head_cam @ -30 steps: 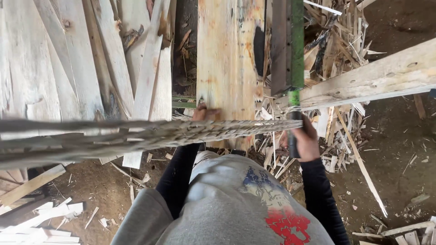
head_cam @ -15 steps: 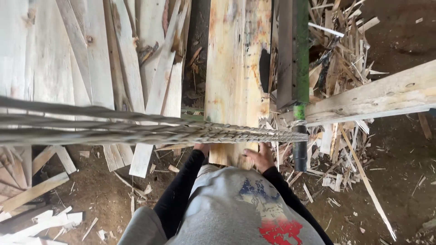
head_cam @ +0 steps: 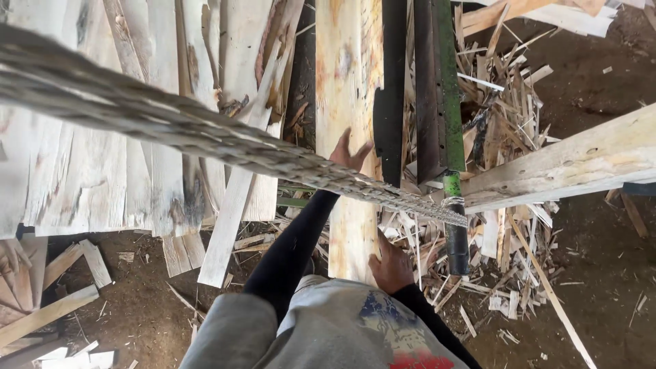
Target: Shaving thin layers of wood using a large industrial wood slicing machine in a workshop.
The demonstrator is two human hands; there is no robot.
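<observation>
The left hand lies flat on the long pale plank, fingers spread, reaching forward. The right hand grips the plank's near end beside the green-handled lever, fingers curled against its edge. A twisted rope crosses above both.

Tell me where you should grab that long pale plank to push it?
Probably at its near end and long edges, coming from the person's side. The plank lies flat, running away lengthwise; the right hand presses at the near end, the left hand lies flat farther up. A dark rail crowds its right edge.
</observation>
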